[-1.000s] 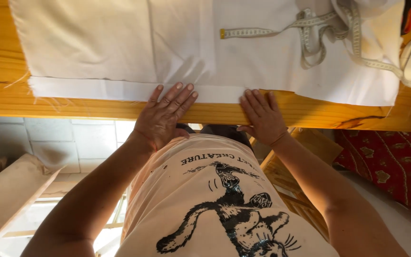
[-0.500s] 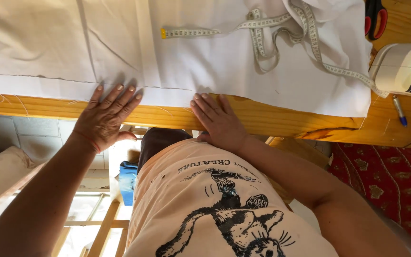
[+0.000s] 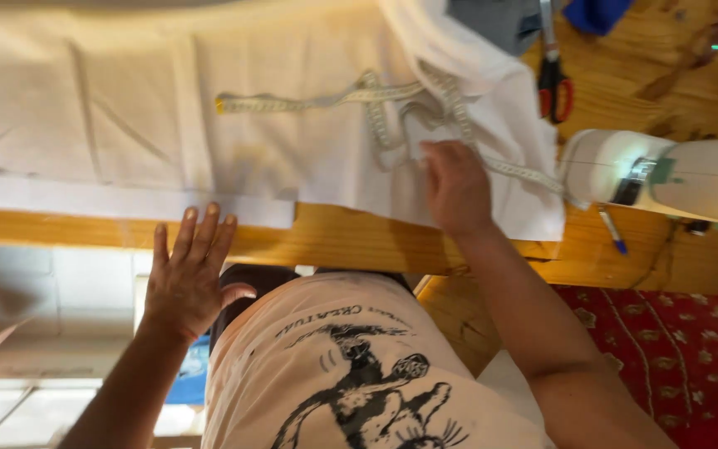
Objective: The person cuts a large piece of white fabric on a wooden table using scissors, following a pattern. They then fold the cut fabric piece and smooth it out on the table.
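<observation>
While our left hand (image 3: 186, 278) rests flat and open at the white fabric's (image 3: 209, 125) edge, our right hand (image 3: 456, 187) reaches the measuring tape (image 3: 392, 108) lying on it; whether it grips, we cannot tell. Measuring seems underway; straightening the tape looks needed.

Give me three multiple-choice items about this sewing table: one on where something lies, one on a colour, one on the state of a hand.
1. Where does the measuring tape lie?
A. on the white fabric
B. on the red carpet
C. over the person's arm

2. What colour are the handles of the scissors?
A. green
B. red
C. white

3. How is the left hand?
A. closed in a fist
B. gripping the scissors
C. open, fingers spread at the wooden table edge

Answers: 1 A, the tape curls across the cloth. 2 B, red loops show beside the sewing machine. 3 C, it holds nothing, while the right hand rests on the fabric at the tape.
</observation>
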